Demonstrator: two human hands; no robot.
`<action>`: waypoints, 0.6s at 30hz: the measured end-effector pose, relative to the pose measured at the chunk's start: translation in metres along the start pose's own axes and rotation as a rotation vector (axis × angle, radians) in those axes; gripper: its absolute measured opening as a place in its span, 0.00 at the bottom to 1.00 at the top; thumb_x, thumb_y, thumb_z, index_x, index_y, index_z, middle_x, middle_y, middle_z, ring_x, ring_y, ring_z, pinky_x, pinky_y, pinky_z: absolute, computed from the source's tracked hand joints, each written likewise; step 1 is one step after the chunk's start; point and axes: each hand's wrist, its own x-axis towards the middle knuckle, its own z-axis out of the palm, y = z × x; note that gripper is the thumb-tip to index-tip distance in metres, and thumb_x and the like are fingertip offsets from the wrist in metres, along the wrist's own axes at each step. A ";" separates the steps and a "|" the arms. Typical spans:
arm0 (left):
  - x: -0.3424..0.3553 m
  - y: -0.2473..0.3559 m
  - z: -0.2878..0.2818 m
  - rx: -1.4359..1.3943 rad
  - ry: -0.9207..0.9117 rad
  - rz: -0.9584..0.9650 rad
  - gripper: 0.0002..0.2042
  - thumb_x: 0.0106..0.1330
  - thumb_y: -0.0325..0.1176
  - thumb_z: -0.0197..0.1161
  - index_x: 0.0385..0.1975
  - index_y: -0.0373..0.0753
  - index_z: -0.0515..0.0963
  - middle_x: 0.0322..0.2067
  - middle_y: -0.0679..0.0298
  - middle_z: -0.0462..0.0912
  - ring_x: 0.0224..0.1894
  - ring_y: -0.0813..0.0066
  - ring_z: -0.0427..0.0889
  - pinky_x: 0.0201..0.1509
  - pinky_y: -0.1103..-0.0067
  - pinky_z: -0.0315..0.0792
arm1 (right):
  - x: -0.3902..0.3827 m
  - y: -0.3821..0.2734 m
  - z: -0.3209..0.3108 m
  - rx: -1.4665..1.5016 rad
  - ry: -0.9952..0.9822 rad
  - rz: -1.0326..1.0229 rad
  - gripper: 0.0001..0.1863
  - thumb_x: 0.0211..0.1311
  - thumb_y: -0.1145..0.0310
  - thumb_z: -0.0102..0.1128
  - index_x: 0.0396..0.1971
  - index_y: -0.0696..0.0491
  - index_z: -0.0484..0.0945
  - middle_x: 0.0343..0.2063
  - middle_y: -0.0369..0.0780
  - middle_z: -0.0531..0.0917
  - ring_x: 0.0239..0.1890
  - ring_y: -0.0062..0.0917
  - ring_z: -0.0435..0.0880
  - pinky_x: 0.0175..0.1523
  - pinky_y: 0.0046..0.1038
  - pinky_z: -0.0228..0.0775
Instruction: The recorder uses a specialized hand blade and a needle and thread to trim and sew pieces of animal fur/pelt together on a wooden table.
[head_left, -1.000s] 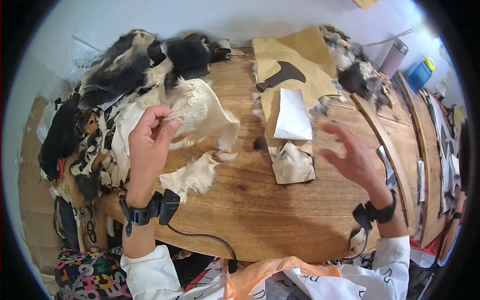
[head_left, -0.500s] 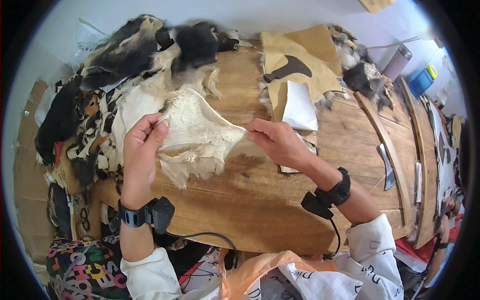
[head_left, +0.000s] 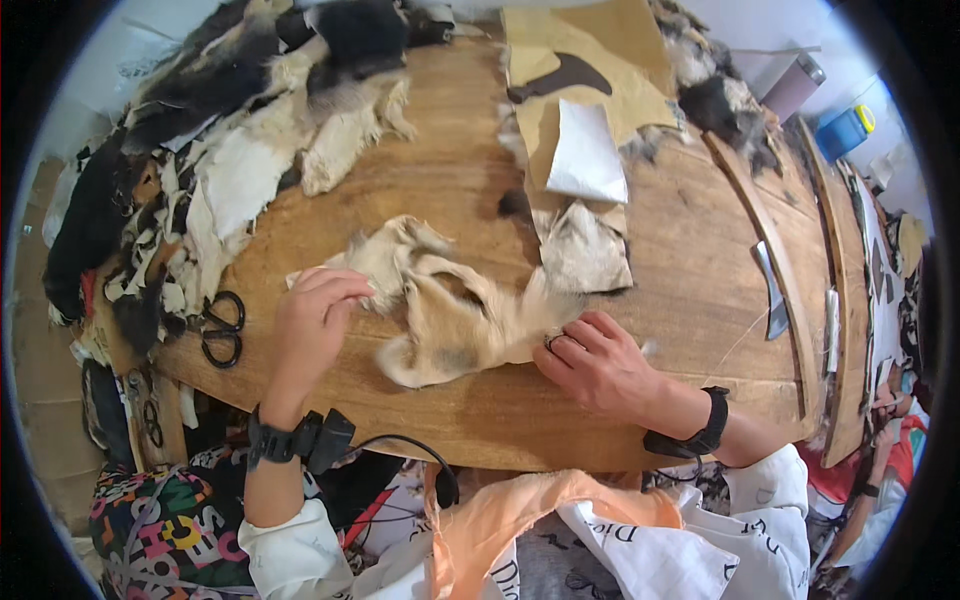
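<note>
A crumpled cream-and-tan piece of fur pelt lies loosely on the wooden table in front of me, mostly hair side up. Over its left end is my left hand, fingers bent together on the edge and slightly blurred. At the right end, my right hand has curled fingers closed on the fur's edge; a ring shows on one finger. Just beyond the right end lies a small pale patch of hide. Black-handled scissors rest to the left of my left hand.
Heaped dark and white fur scraps cover the left and far left. Tan paper at the back carries a dark curved blade and a white sheet. Wooden strips, a knife and a blue bottle are rightward.
The pelt piece, held up stretched with its skin side showing, is now down on the table, fur side mostly up. Both hands have lowered, the right one moving right. The scissors have come into sight.
</note>
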 end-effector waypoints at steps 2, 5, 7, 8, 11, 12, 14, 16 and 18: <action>-0.007 0.018 -0.001 -0.019 0.041 -0.096 0.07 0.51 0.23 0.59 0.30 0.36 0.79 0.33 0.61 0.81 0.41 0.62 0.76 0.45 0.75 0.70 | -0.011 -0.006 0.002 0.031 -0.001 0.044 0.15 0.40 0.67 0.54 0.33 0.56 0.74 0.26 0.35 0.71 0.34 0.26 0.71 0.45 0.29 0.63; -0.019 0.047 0.011 -0.050 -0.081 -0.031 0.07 0.51 0.23 0.59 0.30 0.36 0.79 0.33 0.60 0.80 0.41 0.61 0.75 0.46 0.74 0.69 | -0.020 -0.004 -0.004 0.069 -0.013 0.112 0.17 0.42 0.67 0.53 0.37 0.56 0.73 0.30 0.37 0.72 0.37 0.28 0.71 0.46 0.30 0.63; -0.027 0.052 0.026 -0.082 -0.200 0.073 0.08 0.50 0.24 0.62 0.31 0.36 0.78 0.35 0.59 0.78 0.42 0.61 0.74 0.45 0.73 0.69 | -0.028 -0.004 -0.009 0.091 -0.040 0.149 0.18 0.44 0.67 0.52 0.39 0.56 0.72 0.32 0.38 0.72 0.38 0.28 0.70 0.47 0.30 0.63; -0.029 0.051 0.033 -0.105 -0.242 0.093 0.10 0.48 0.25 0.64 0.32 0.36 0.78 0.37 0.59 0.77 0.42 0.61 0.73 0.46 0.72 0.69 | -0.035 -0.004 -0.012 0.097 -0.069 0.186 0.18 0.45 0.67 0.51 0.40 0.55 0.72 0.32 0.37 0.72 0.39 0.29 0.70 0.46 0.30 0.63; -0.032 0.053 0.044 -0.080 -0.253 0.093 0.11 0.46 0.25 0.66 0.32 0.36 0.78 0.36 0.60 0.78 0.43 0.61 0.74 0.46 0.74 0.69 | -0.053 -0.004 -0.025 0.095 -0.136 0.256 0.18 0.47 0.67 0.49 0.41 0.54 0.71 0.32 0.37 0.71 0.39 0.29 0.70 0.46 0.30 0.63; -0.030 0.056 0.047 -0.089 -0.261 0.095 0.11 0.46 0.25 0.66 0.32 0.36 0.78 0.36 0.60 0.78 0.43 0.61 0.74 0.46 0.74 0.69 | -0.059 -0.004 -0.027 0.087 -0.167 0.279 0.18 0.47 0.67 0.49 0.41 0.53 0.72 0.32 0.37 0.71 0.39 0.29 0.70 0.45 0.30 0.63; -0.022 0.066 0.054 -0.080 -0.214 0.197 0.13 0.46 0.26 0.67 0.33 0.36 0.77 0.36 0.60 0.76 0.42 0.61 0.73 0.46 0.73 0.69 | -0.069 -0.003 -0.028 0.099 -0.187 0.282 0.18 0.47 0.67 0.49 0.41 0.53 0.72 0.31 0.37 0.71 0.38 0.29 0.70 0.45 0.29 0.63; -0.017 0.073 0.068 -0.114 -0.233 0.229 0.14 0.45 0.27 0.67 0.34 0.36 0.77 0.37 0.60 0.76 0.43 0.60 0.73 0.46 0.73 0.69 | -0.076 -0.001 -0.030 0.109 -0.202 0.283 0.18 0.47 0.67 0.49 0.41 0.52 0.72 0.31 0.36 0.71 0.38 0.28 0.70 0.44 0.29 0.63; -0.012 0.070 0.080 -0.144 -0.257 0.260 0.15 0.45 0.27 0.68 0.35 0.37 0.77 0.38 0.59 0.75 0.43 0.60 0.73 0.46 0.73 0.69 | -0.080 0.003 -0.028 0.109 -0.163 0.241 0.17 0.45 0.67 0.50 0.39 0.52 0.74 0.30 0.36 0.70 0.37 0.27 0.69 0.42 0.28 0.63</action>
